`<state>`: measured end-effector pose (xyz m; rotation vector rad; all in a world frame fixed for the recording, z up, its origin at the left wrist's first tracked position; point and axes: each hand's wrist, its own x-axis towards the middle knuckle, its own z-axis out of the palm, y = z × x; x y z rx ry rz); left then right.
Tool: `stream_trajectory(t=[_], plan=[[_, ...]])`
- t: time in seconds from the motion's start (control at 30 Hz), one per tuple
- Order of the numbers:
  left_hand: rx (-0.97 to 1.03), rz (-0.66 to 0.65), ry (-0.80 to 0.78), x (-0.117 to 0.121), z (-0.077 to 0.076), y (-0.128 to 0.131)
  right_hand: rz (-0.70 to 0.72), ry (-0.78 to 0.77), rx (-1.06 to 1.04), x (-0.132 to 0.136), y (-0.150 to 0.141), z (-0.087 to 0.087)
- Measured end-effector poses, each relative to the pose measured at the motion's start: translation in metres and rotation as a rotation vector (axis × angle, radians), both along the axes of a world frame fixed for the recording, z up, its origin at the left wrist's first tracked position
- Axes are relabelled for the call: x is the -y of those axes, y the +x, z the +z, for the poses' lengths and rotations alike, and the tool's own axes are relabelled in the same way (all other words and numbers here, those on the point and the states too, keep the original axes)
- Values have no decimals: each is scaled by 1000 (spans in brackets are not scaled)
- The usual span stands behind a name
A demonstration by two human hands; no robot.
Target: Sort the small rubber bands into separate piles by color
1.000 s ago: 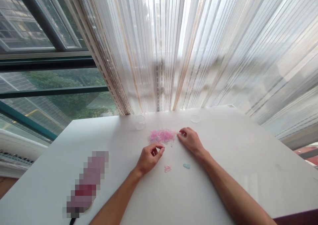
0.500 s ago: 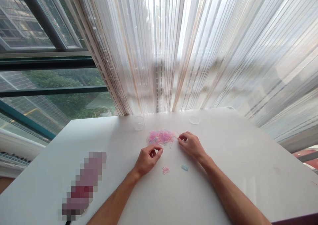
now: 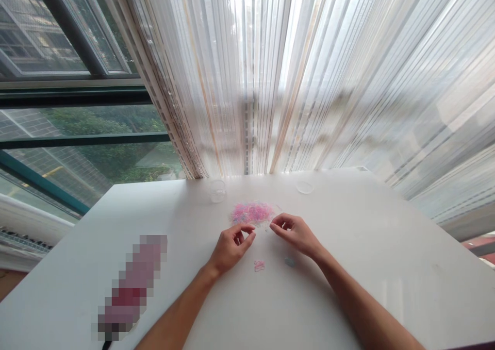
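A loose pile of tiny pink, clear and pale blue pieces (image 3: 253, 212), too small to tell apart, lies on the white table. My left hand (image 3: 232, 244) is just in front of it, thumb and forefinger curled into a pinch. Across from it, my right hand (image 3: 296, 232) is also pinched, its fingertips by the pile's right front edge. Whatever either pinch holds is too small to make out. Between my wrists lie a little group of pink loops like small elastic bands (image 3: 259, 266) and a small teal bunch (image 3: 289, 262).
A clear round tub (image 3: 217, 191) stands behind the pile to the left, and a clear round lid (image 3: 304, 187) lies behind it to the right. A blurred-out pinkish object (image 3: 129, 288) rests at the left. Striped sheer curtains (image 3: 263, 82) hang along the table's far edge.
My right hand has moved left and slightly nearer to me, toward my left hand, still pinched. The left hand stays almost in place.
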<state>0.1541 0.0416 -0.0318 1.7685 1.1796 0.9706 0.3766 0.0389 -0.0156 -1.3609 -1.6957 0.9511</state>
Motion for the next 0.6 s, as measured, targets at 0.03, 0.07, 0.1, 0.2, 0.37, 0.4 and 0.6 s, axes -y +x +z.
stream_trajectory(t=[0.03,0.07,0.1,0.2,0.37,0.4,0.6], plan=[[6,-3,-9,0,1,0,26,-5,-12,2,-3,1],[13,-8,-15,0,1,0,48,-9,-21,4,-6,1],[17,-13,-20,1,1,0,66,-12,-27,5,-8,1],[15,-21,-13,1,1,0,102,-25,-24,8,-14,1],[2,-35,7,1,0,-1,132,-51,-22,9,-18,-1],[8,-45,6,1,-1,-1,130,-59,-28,9,-18,-2],[31,-75,-4,1,-2,-1,99,-64,-16,7,-20,-6]])
